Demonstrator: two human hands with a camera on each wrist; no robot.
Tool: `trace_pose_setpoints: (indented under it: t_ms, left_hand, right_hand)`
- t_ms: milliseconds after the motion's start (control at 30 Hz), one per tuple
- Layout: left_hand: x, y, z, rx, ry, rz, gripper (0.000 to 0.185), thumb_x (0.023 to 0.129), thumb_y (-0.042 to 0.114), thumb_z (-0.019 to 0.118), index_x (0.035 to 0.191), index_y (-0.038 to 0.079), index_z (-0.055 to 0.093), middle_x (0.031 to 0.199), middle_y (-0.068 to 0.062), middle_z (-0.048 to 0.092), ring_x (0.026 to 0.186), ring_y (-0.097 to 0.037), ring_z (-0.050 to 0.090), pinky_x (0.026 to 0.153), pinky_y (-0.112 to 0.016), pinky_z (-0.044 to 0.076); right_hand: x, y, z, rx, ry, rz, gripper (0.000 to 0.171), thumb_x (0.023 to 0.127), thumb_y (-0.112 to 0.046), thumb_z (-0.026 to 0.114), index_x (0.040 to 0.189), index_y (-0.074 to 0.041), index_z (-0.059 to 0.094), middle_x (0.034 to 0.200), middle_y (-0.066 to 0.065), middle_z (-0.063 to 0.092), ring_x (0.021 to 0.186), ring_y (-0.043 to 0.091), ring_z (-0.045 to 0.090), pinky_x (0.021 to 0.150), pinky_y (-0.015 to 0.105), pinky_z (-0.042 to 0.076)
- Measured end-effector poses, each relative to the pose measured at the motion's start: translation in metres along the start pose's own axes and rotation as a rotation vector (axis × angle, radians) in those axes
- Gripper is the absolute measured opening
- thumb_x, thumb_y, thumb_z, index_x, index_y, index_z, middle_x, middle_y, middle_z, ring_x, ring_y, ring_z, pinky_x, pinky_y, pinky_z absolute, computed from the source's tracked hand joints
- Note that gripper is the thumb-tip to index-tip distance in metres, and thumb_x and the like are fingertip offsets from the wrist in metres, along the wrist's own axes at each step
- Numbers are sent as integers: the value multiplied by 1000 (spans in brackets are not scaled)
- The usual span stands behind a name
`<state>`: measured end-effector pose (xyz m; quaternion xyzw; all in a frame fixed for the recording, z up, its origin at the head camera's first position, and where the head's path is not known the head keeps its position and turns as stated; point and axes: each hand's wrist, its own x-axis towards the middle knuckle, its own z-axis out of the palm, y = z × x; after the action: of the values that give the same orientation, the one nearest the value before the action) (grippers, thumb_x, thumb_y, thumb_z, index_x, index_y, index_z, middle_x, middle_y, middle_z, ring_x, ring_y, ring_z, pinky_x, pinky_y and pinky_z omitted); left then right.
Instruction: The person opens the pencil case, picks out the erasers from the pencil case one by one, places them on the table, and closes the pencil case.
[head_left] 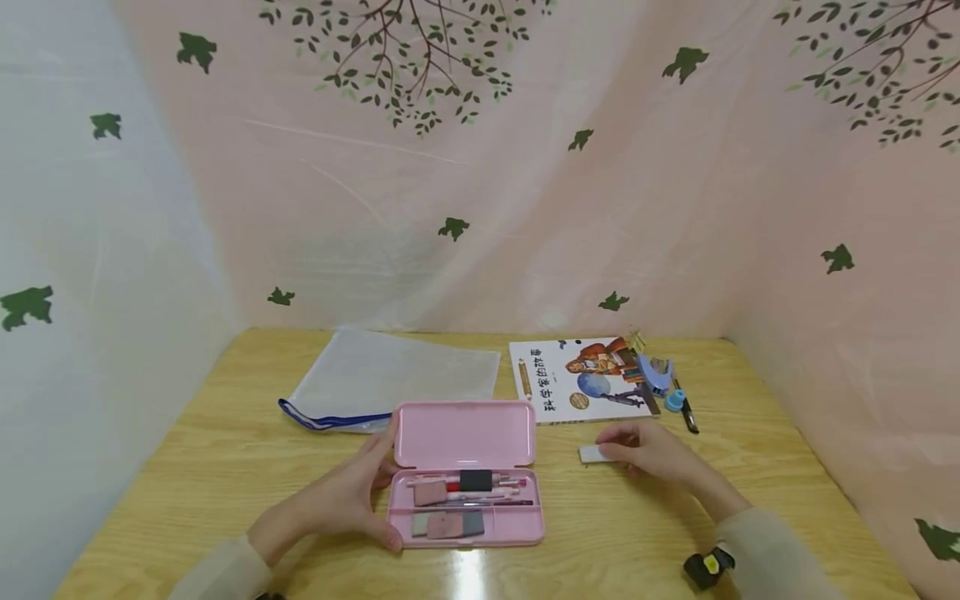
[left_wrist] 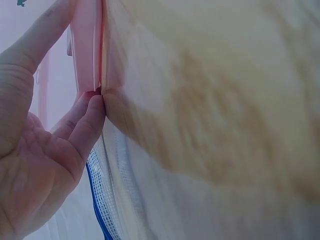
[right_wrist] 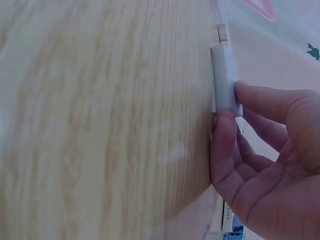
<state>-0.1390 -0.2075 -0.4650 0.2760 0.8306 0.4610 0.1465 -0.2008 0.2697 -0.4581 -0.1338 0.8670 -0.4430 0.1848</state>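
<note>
An open pink pencil case (head_left: 465, 435) lies on the table with its lid tipped back. My left hand (head_left: 341, 500) grips its left side, thumb at the front corner and fingers behind by the hinge. Pens and a pinkish eraser (head_left: 430, 493) fill the rear compartment, with a black block (head_left: 476, 480) over the pens. Several erasers (head_left: 445, 524) sit side by side in the front compartment. To the right of the case, my right hand (head_left: 651, 450) pinches a white eraser (head_left: 589, 454) between thumb and fingers, right at the tabletop (right_wrist: 125, 110).
Behind the case lies a translucent zip bag (head_left: 405, 367) with a blue edge. A picture-covered book (head_left: 547, 375) is at the back right. Beside it are a blue-purple stapler-like item (head_left: 655, 375), a small light-blue object (head_left: 675, 401) and a black pen (head_left: 690, 419).
</note>
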Motion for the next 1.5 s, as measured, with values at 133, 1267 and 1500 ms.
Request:
trace_pose_setpoints:
  t_ms: [133,1267,1500]
  left_hand:
    - [0,0,0,1,0,10,150,61,39,98,163,23,-11,153,-18,26,120,-24,60,107,-38,47]
    - [3,3,0,-75,-10,46,153,59,30,100,163,21,-12,154,-20,21,123,-27,59,108,-35,45]
    - [2,2,0,-96,-12,48,152,60,28,100,163,21,-12,153,-20,22,123,-28,59,108,-35,46]
  right_hand:
    - [1,0,4,-29,38,21,25,98,-19,70,116,-3,71,94,5,65,71,19,56,54,27,52]
    - [1,-112,120,-587,56,-639,40,94,-26,74,131,-12,69,110,-2,66,94,6,58,82,24,55]
    - [13,-108,134,-643,-9,-642,33,94,-19,74,126,-11,72,106,-2,65,94,6,57,84,23,54]
